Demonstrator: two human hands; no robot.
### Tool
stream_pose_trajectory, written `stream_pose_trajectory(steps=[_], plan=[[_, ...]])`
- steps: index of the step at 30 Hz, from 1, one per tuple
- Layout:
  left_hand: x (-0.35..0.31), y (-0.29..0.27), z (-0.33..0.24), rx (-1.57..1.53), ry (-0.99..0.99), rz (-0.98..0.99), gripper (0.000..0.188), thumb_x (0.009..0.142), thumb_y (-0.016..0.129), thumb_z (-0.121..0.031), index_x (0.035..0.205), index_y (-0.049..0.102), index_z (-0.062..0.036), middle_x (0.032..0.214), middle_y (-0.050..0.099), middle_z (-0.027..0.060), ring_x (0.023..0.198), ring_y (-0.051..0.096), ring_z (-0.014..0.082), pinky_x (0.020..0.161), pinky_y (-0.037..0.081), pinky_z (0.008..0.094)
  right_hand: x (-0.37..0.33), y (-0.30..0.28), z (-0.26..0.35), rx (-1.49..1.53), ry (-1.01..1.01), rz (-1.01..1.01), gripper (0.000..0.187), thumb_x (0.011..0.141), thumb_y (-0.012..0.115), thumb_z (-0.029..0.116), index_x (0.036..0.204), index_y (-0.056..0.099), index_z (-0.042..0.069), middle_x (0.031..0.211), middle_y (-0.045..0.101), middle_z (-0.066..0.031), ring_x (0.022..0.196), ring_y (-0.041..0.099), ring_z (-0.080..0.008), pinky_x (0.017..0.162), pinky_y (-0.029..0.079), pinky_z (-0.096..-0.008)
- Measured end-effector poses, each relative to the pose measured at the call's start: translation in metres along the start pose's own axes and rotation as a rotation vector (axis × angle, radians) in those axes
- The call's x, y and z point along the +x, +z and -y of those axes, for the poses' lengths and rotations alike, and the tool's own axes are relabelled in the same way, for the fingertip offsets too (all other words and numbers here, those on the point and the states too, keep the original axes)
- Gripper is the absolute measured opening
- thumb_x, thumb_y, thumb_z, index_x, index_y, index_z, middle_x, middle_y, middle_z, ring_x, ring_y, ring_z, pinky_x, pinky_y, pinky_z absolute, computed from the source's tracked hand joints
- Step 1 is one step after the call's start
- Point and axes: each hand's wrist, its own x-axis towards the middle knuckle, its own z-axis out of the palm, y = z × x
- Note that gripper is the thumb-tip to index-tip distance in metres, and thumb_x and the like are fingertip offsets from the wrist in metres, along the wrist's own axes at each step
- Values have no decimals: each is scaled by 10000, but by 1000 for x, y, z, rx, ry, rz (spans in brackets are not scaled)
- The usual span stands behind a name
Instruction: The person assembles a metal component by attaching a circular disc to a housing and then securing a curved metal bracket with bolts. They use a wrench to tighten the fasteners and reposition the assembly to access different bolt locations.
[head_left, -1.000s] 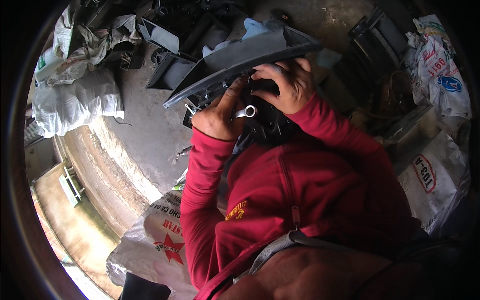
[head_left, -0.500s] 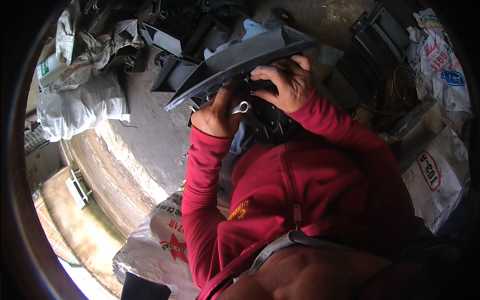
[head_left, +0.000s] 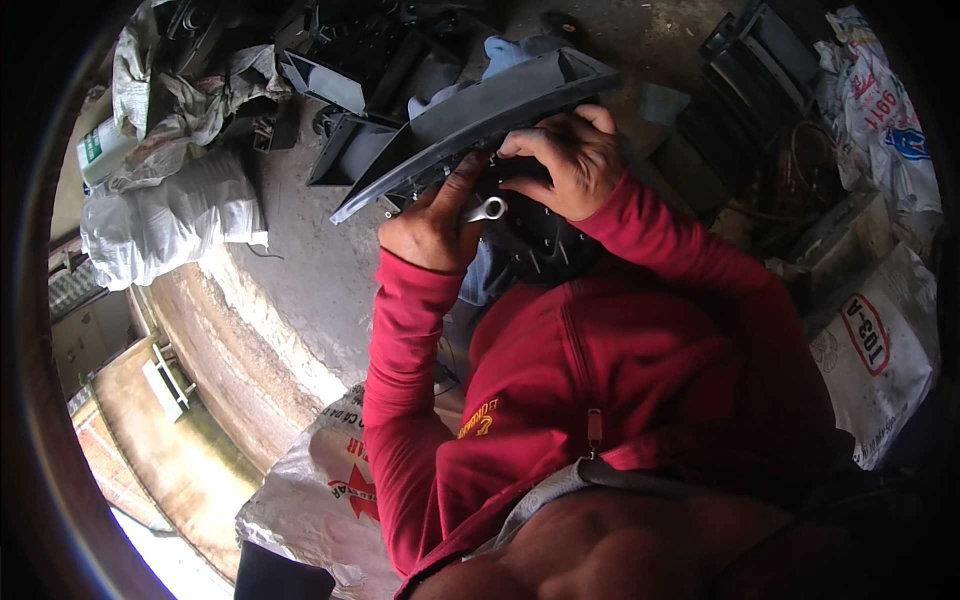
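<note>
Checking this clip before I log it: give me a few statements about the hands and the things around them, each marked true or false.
1. The left hand holds a metal wrench. True.
2. The right hand rests on the floor. False: it grips the dark plastic panel, held up in front of the person.
3. Both sleeves are red. True.
4. The wrench lies on a white sack. False: it is in the left hand, against the underside of the panel.
5. White sacks lie on the floor to the person's left. True.
</note>
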Motion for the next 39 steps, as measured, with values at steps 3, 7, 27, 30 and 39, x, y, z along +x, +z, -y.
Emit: stream_pose_trajectory(steps=[3,7,27,30,39], plan=[[-1,-5,1,122,-65,181,454,810,683,-234,1260,623,-250,937,720,62,759,699,268,594,547,363,-1,3,-2,22,15,-16,463,655,832,272,1036,573,222,883,663,122,821,635,-103,882,331,-337],[-4,-8,10,59,-14,117,434,811,692,-222,1240,634,-241,961,718,71,760,698,281,606,546,369,-1,-1,0,-5,26,11,452,673,822,319,1041,577,227,861,663,119,825,627,-105,891,319,-363],[4,-29,-15,-147,-145,-46,169,815,756,-126,970,707,-79,836,700,110,709,699,228,584,516,311,-2,1,-4,-111,-29,-39,339,681,801,412,920,636,237,756,617,111,811,582,-87,862,318,-345],[-2,-6,-5,-47,-198,-66,149,882,694,-185,981,704,-74,763,702,100,668,703,214,573,522,302,-4,3,-5,-102,-26,-49,334,677,801,400,917,636,237,750,613,108,817,584,-88,864,318,-348],[8,-1,-26,-110,-280,-134,137,908,661,-150,952,684,-23,695,702,88,623,707,202,528,519,276,-7,7,-6,-53,-8,-46,351,699,783,329,972,601,205,788,630,74,868,584,-131,895,317,-421]])
